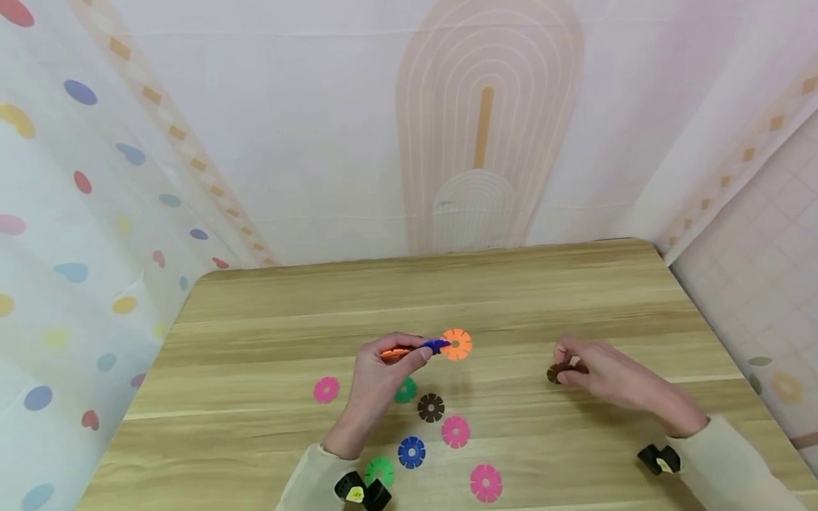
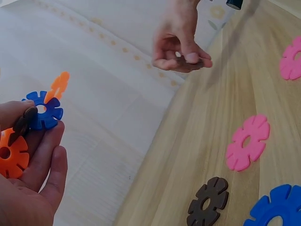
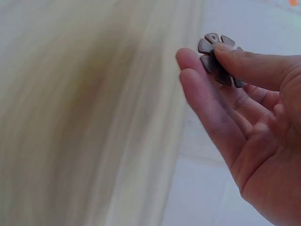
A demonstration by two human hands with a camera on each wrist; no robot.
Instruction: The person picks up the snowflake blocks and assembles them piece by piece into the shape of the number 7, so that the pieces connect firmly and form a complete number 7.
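Your left hand (image 1: 377, 376) grips joined orange, blue and brown plastic flower discs (image 1: 447, 345); at three o'clock, your right hand (image 1: 597, 372) pinches a brown plastic flower disc (image 1: 557, 371). No writing is readable.

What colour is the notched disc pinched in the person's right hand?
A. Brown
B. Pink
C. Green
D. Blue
A. The right hand pinches a brown notched disc between thumb and fingers; the right wrist view shows the same dark brown disc at the fingertips.
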